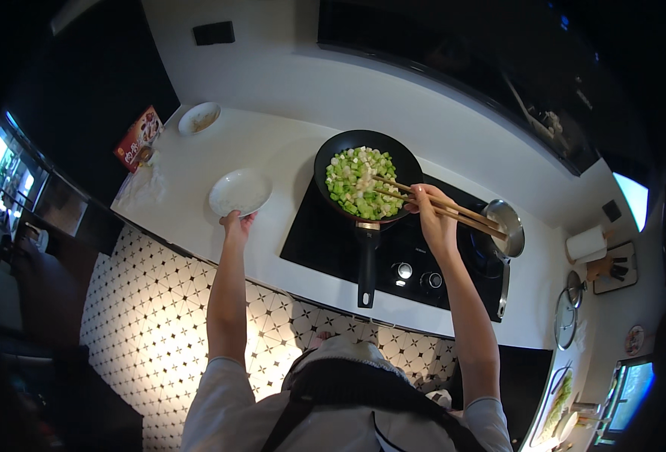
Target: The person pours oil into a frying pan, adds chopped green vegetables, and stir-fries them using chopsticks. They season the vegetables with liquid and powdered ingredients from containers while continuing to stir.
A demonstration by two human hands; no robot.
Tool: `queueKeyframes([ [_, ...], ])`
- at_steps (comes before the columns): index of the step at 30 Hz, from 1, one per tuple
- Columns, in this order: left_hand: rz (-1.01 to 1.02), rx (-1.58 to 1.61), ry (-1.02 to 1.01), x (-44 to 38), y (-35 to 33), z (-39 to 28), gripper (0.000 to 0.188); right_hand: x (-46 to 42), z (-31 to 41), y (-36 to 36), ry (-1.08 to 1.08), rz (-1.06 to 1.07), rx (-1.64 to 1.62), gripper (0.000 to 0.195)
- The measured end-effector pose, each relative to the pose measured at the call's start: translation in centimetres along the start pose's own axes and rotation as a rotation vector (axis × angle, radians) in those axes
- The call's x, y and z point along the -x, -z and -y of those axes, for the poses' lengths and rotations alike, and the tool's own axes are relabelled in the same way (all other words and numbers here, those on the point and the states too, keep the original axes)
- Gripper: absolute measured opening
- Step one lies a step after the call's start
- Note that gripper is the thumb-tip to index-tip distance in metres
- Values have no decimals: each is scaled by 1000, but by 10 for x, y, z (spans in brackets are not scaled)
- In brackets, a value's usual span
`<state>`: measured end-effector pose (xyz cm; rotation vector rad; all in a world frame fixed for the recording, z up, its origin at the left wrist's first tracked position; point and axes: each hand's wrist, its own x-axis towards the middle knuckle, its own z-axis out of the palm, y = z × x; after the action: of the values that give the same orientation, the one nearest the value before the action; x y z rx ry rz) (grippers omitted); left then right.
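My left hand [238, 224] grips the near rim of a shallow white bowl [240, 192], which looks nearly bare inside, over the white counter left of the stove. In my right hand [433, 210] is a pair of long wooden chopsticks [468, 217]. Their tips reach into the black frying pan [403, 155], among chopped green and white vegetable pieces [361, 183]. A paler clump [367, 179] lies at the tips; I cannot tell what it is. The pan sits on the black cooktop [316, 237], its black handle [368, 271] pointing towards me.
A small steel saucepan [507, 226] stands on the right burner. At the back left are another white bowl [200, 118] with residue and a red food box [139, 138]. Further right come a paper towel roll [586, 244], a glass lid [566, 319] and a tray of greens [556, 404].
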<state>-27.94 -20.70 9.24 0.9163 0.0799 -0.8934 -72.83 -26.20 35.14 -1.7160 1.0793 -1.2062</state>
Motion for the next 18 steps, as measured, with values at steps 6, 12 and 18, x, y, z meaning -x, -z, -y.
queueKeyframes([
  [6, -121, 46, -142, -10, 6, -5, 75, 12, 44, -40, 119, 183, -32, 23],
  [12, -213, 61, -73, -34, -1, -4, 74, -3, -5, -22, 154, 133, 35, 20],
  [18, -115, 117, 22, -53, 27, -14, 61, -7, 10, 52, 8, -39, -6, 24],
])
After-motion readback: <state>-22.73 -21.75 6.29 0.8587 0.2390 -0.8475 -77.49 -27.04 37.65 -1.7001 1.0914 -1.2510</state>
